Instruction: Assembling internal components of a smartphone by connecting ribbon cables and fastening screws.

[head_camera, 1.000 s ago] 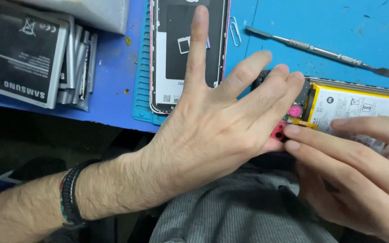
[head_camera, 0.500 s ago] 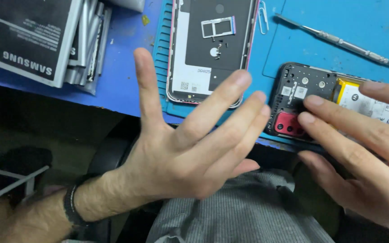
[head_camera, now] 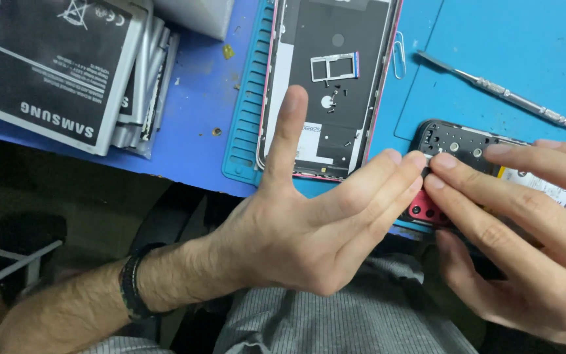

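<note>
opened phone (head_camera: 456, 147) with back cover off, lying at the near edge of the tabletop (head_camera: 191, 141), toward its right side, on the light blue mat (head_camera: 492, 46); dark inner frame, screw holes and a pink-red lower edge showing, a pale battery partly hidden under fingers. right hand (head_camera: 525, 229) resting on it, fingers stretched flat across the frame and fingertips pressing near its left end, not clamped round anything. left hand (head_camera: 309, 229) open, fingers spread and thumb raised, fingertips meeting the right fingertips at the phone's left end; holding nothing as far as can be seen.

just beyond, on the ribbed teal edge of the mat, a removed back panel (head_camera: 329, 85) with pink rim, lying inside up, a small metal card tray (head_camera: 334, 67) and tiny screws loose on it. paper clip (head_camera: 399, 56) just beside its right rim. metal pry tool (head_camera: 512, 98) lying slantwise toward the right edge. stack of flat grey batteries (head_camera: 60, 72) at the far left corner.

by the look of it, opening already done: cover off, screws out, tray out. inner parts and battery still seated, so most inside work seemingly left.
</note>
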